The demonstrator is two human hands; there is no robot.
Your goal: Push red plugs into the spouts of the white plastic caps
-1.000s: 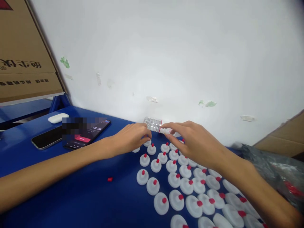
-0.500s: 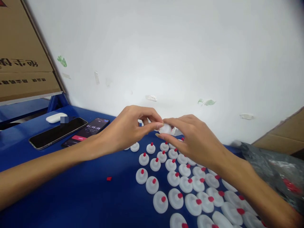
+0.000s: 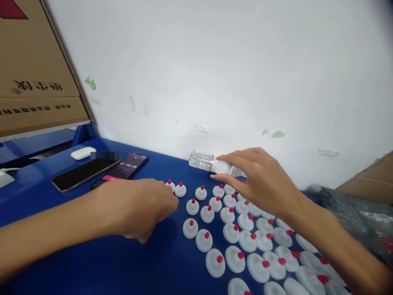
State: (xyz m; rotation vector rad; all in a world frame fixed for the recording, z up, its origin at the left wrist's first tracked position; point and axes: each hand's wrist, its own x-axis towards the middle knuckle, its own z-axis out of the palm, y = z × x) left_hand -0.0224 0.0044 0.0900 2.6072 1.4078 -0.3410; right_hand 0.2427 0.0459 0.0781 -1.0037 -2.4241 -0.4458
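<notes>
My right hand (image 3: 245,170) pinches a white plastic disc-shaped cap (image 3: 222,167) between thumb and index finger, above the back of the blue table. No red tip shows on this cap. Low over the table at the left, my left hand (image 3: 138,209) is curled with its knuckles up. Its fingertips are turned down and hidden, so whatever they hold is out of sight. Many similar white caps (image 3: 215,263), each with a small red tip (image 3: 219,259), stand in loose rows below and right of my hands.
Behind my right hand a clear plastic bottle (image 3: 199,160) lies against the white wall. Two phones (image 3: 86,174) (image 3: 130,164) and a white case (image 3: 83,153) rest at the left. A grey plastic bag (image 3: 353,209) is at the right, and a cardboard box (image 3: 43,69) stands at upper left.
My left hand has left the white cap and moved down and left, over the spot where a loose red piece lay. That piece is now hidden. My right hand keeps the cap.
</notes>
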